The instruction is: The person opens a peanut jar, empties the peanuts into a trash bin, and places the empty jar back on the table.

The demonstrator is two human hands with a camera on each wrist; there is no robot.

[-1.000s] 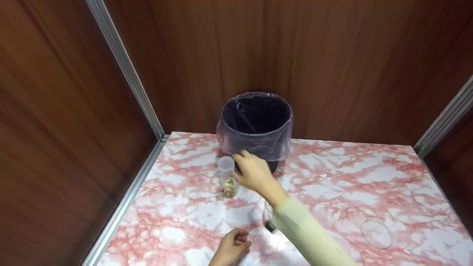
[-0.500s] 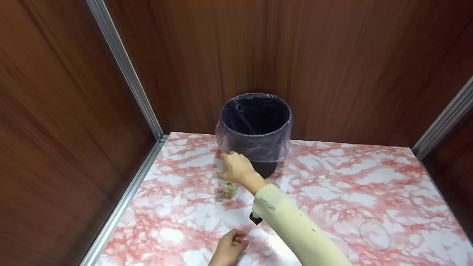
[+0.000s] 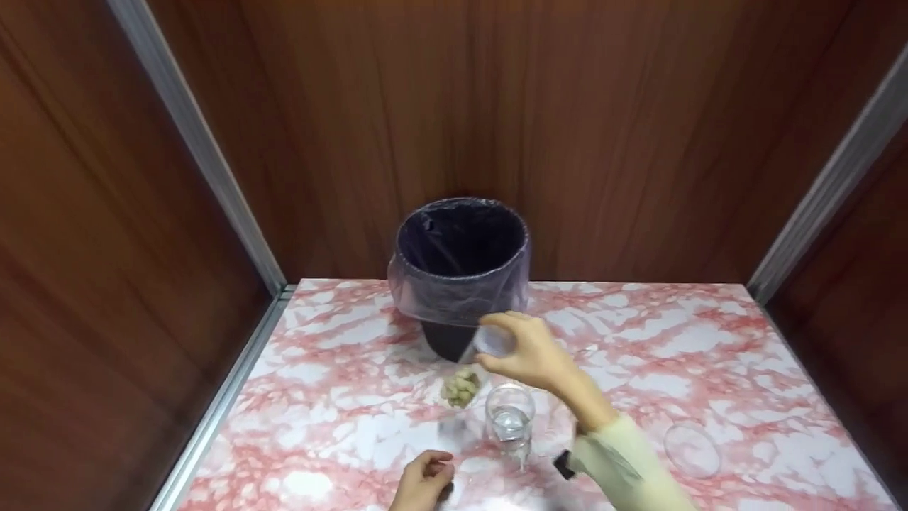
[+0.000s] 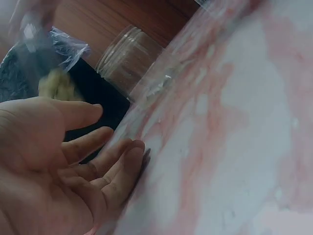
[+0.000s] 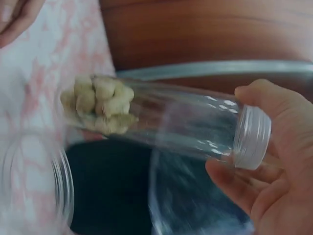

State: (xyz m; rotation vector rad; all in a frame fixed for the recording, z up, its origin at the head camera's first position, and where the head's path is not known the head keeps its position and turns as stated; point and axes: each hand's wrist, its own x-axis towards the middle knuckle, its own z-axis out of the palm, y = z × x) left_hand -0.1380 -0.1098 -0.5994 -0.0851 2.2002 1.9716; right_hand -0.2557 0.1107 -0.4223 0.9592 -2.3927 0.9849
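Bottle (image 5: 176, 121) is leaning, its cap (image 5: 253, 138) gripped by the right hand (image 3: 533, 353), before the bin (image 3: 457, 301), near a clear jar (image 3: 509, 410); the left hand (image 3: 421, 482) is lying loosely curled, tabletop (image 3: 305, 411) spreading toward a metal edge (image 3: 225, 397).

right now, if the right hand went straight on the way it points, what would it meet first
Probably the front of the lined bin: the right hand, holding the lidded jar, points that way, though depth is unclear.

A red-and-white marbled surface (image 3: 624, 341) is enclosed by brown wood-grain panels (image 3: 454, 99) left, far and right; far corners are lined with metal strips (image 3: 202, 142).
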